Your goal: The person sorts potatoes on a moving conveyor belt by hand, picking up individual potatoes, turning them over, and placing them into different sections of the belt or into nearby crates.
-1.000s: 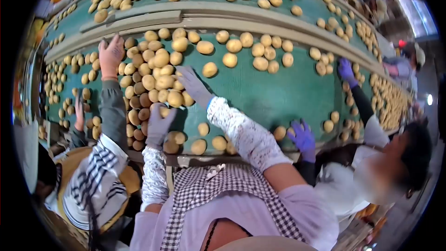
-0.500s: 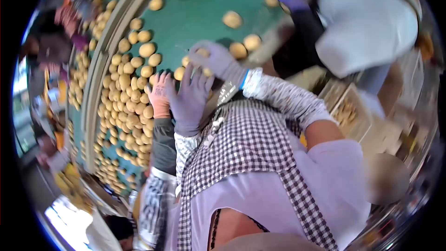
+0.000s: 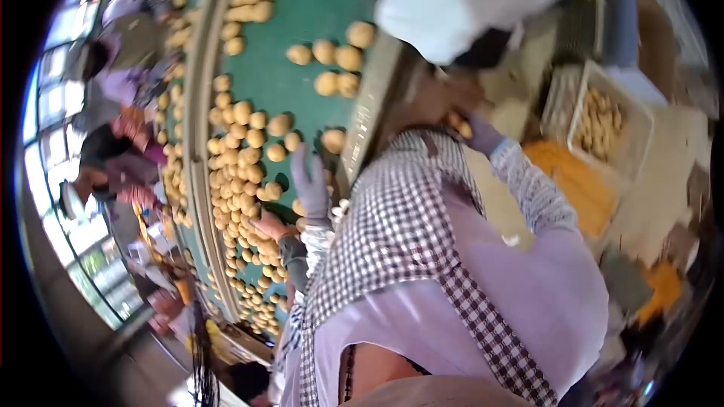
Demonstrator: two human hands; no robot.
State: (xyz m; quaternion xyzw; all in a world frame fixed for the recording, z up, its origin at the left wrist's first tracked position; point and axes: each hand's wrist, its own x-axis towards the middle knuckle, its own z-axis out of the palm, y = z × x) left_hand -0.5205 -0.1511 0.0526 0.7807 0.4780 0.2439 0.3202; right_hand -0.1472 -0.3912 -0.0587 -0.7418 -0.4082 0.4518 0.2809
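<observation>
My left hand (image 3: pixel 309 187), in a grey-purple glove, is over the near edge of the green belt (image 3: pixel 298 11), fingers apart and holding nothing. Potatoes (image 3: pixel 275 152) lie just beside its fingertips. Off the belt, on the other side of my checked apron, my right hand (image 3: pixel 483 136) wears the same kind of glove. Its fingers are closed around a yellowish potato (image 3: pixel 458 125); the grip is partly blurred.
A co-worker's orange-gloved hand (image 3: pixel 270 224) is among the potatoes below my left hand. Another person in white (image 3: pixel 452 0) stands beyond the belt's edge (image 3: pixel 369 109). A plastic crate (image 3: pixel 641 136) holds potatoes at right, near an orange sack (image 3: pixel 577 188). Several people work at left.
My right hand has moved from above the belt, rightward and down, off the belt. My left hand is lower in view. The view has shifted, showing more of the crate at right.
</observation>
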